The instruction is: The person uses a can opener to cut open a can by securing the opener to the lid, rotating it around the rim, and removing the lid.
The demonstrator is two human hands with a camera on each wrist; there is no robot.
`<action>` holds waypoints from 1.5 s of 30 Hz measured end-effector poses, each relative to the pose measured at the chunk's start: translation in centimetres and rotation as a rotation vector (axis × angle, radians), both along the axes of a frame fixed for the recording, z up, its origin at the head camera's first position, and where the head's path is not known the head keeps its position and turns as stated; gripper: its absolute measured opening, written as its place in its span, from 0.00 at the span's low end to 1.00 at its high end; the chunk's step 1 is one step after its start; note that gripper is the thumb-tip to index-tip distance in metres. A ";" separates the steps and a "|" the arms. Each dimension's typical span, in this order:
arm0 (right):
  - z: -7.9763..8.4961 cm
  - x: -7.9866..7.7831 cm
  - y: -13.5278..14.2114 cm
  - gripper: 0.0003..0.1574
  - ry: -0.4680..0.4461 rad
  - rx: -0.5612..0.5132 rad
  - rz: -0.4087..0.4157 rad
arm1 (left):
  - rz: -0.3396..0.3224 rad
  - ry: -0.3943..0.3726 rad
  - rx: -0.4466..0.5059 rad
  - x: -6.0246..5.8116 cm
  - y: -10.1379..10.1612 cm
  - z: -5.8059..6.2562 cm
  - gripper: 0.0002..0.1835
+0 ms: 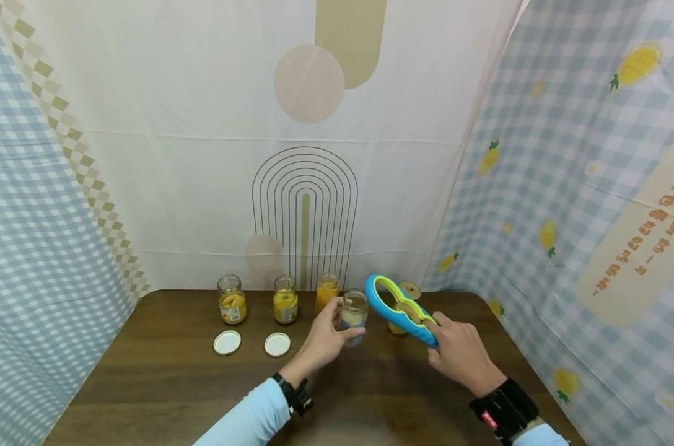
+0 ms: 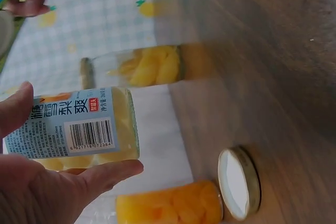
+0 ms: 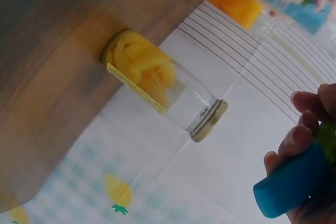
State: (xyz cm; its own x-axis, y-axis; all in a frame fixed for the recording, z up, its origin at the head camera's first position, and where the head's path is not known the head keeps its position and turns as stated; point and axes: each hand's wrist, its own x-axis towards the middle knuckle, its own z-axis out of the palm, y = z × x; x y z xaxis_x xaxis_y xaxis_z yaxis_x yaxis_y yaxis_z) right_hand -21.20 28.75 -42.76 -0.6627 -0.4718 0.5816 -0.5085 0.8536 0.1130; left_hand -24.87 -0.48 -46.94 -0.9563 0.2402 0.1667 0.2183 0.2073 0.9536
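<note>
My left hand (image 1: 327,337) grips a glass jar (image 2: 79,124) with a light-blue label and barcode, raised above the table. Thumb and fingers wrap its sides, and its clear rim shows in the head view. To the right, my right hand (image 1: 464,352) holds the handle end of a blue and green jar opener (image 1: 395,316), whose loop points up and left toward the jar. A tan disc (image 1: 408,311) shows inside the loop. Behind the opener stands a lidded jar of yellow fruit (image 3: 142,66), partly hidden in the head view.
Two jars of yellow fruit, one at far left (image 1: 232,303) and one beside it (image 1: 285,303), stand uncovered, with white-lined lids (image 1: 227,342) before them. A jar of orange fruit (image 1: 326,290) stands behind my left hand; another lid (image 2: 239,182) lies near it. Cloth (image 1: 203,155) hangs behind the table.
</note>
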 end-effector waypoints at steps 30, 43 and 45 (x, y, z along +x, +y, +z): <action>-0.7 1.1 0.3 0.23 0.000 -0.058 0.028 | 0.133 -0.058 -0.061 -6.6 4.4 -4.0 0.34; -0.5 0.8 -0.5 0.24 0.001 -0.054 0.043 | 0.112 -0.063 -0.305 -9.1 5.2 -4.2 0.37; -0.6 0.8 -0.6 0.24 -0.001 -0.057 0.048 | 0.102 -0.072 -0.319 -9.3 5.3 -4.0 0.37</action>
